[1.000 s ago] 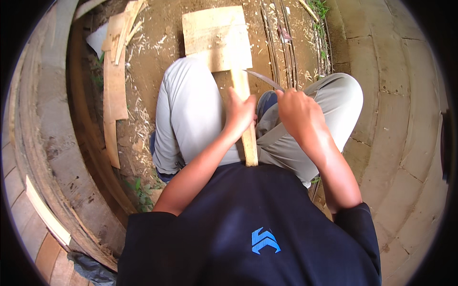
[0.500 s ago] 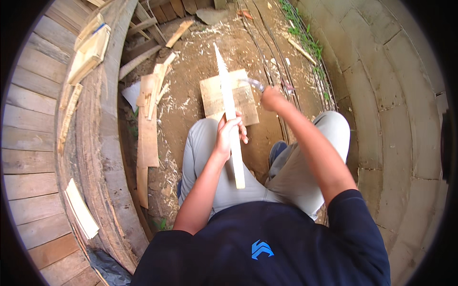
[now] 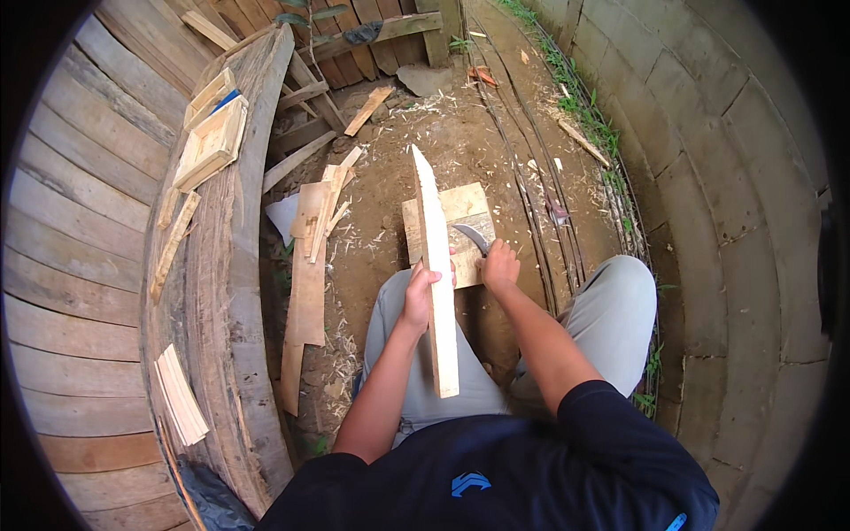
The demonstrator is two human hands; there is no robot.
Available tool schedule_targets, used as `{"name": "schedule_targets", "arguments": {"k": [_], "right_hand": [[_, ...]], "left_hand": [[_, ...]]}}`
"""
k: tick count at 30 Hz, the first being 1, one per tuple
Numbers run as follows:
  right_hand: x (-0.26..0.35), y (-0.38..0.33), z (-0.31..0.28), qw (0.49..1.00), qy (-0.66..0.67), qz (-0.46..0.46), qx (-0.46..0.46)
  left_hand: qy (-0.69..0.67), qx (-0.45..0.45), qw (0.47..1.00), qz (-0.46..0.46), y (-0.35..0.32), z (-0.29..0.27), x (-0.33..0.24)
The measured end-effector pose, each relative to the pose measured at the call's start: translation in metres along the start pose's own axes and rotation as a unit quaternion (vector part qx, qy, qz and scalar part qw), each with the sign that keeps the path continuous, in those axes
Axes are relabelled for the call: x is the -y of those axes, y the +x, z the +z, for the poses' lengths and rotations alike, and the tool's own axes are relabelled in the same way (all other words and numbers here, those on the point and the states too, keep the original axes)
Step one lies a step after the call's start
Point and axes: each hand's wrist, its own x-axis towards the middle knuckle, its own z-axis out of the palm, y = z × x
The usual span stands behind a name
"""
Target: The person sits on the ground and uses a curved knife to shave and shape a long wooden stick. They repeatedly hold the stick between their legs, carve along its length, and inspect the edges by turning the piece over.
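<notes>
My left hand (image 3: 420, 299) is closed around a long pale wooden stake (image 3: 438, 310), held between my knees with its pointed end away from me. The far end tapers to a sharp tip. In my right hand (image 3: 501, 264) is a knife with a curved, hooked blade (image 3: 473, 236), its handle hidden in my fist. The blade is just right of the stake and apart from it. Below both lies a square wooden board (image 3: 469, 202) on the ground, partly covered by the stake and my hands.
A thick timber bench (image 3: 212, 292) on the left bears wooden boxes (image 3: 212, 146), thin slats (image 3: 180, 396) and a black plastic bag (image 3: 212, 496). Loose planks (image 3: 307, 283) lie beside it. Shavings litter the dirt floor. A block wall (image 3: 735, 221) rises on the right, with cables along the ground.
My right hand and the knife have come down and nearer to the stake. The stake is turned to show more of its side face. The whole view has shifted.
</notes>
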Motion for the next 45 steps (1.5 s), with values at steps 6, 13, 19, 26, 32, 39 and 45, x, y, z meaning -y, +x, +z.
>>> {"name": "schedule_targets", "arguments": {"k": [6,13,19,26,32,39,45], "right_hand": [[0.019,0.077,-0.062,0.951,0.309,0.022,0.015],[0.08,-0.016,-0.201,0.85,0.317,-0.152,0.392],[0.052,-0.015,-0.19,0.864,0.209,-0.311,0.337],[0.05,0.01,-0.241,0.875,0.19,-0.257,0.364],[0.032,0.034,-0.257,0.883,0.12,-0.265,0.369],[0.024,0.044,-0.257,0.827,0.178,-0.271,0.459],[0.015,0.043,-0.257,0.798,0.138,-0.315,0.495]], "left_hand": [[-0.007,-0.056,0.998,0.001,0.02,0.009,-0.001],[0.021,-0.207,0.976,0.059,0.038,-0.016,-0.012],[0.074,-0.195,0.975,0.071,0.066,0.0,-0.024],[0.261,-0.189,0.945,0.048,0.044,-0.04,-0.057],[0.24,-0.364,0.894,0.107,0.049,-0.096,-0.08],[0.143,-0.305,0.936,0.101,0.045,-0.121,-0.096],[0.108,-0.237,0.96,0.101,0.039,-0.122,-0.087]]}}
